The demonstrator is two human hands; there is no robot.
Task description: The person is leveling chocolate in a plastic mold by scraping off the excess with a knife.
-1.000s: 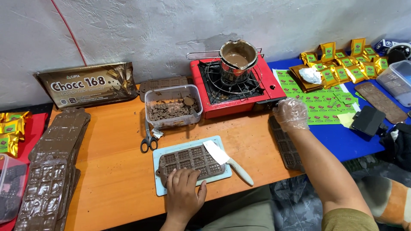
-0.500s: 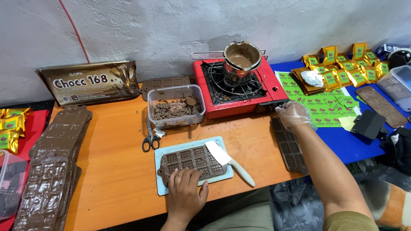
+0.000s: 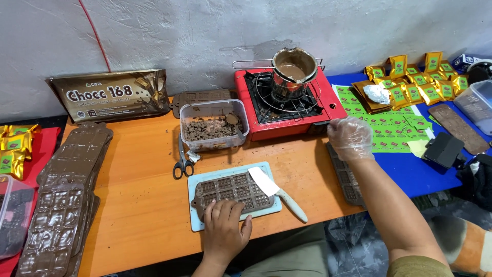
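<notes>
We count one red stove [image 3: 287, 110] with one pot [image 3: 294, 67], one clear tub of chocolate bits [image 3: 213, 124], one pair of scissors [image 3: 183, 165], one light blue board [image 3: 231, 202] bearing one brown mould [image 3: 230, 191], one knife [image 3: 278, 191], and two hands: bare left [image 3: 224, 233], gloved right [image 3: 350, 138]

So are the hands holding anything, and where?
The left hand presses flat on the near edge of the chocolate mould, not gripping it. The gloved right hand holds nothing.
</notes>
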